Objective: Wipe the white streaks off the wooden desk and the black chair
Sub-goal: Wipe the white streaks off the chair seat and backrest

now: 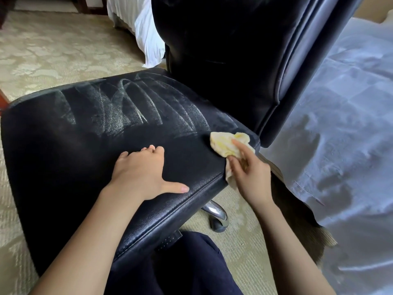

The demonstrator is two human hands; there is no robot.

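Pressing flat on the grained leather seat of the black chair (89,158), the left hand (142,173) lies with fingers straight and slightly spread. Its thumb stretches sideways near the piped front seam, and it holds nothing. The right hand (248,173) grips a crumpled yellow cloth (225,143), soft and wadded, with the index finger laid across its top and a loose tail hanging below the palm. The wad touches the seat at its far right corner, near the foot of the backrest (223,50). The two hands are apart, with bare dark leather between them.

White streaks (127,107) fan across the far half of the seat in chalky curved arcs and wedges that pick out the pebbled grain. The near half, around the left hand, is dark with a dull sheen. The backrest rises smooth and padded, with a rounded piped edge. Below the seat a curved chrome leg (214,209) ends in a dark caster on pale, floral-patterned carpet (53,50). A wrinkled pale sheet (340,124) lies at right, and white pleated fabric (138,24) hangs behind the chair. Dark trousers (187,262) show at the bottom.
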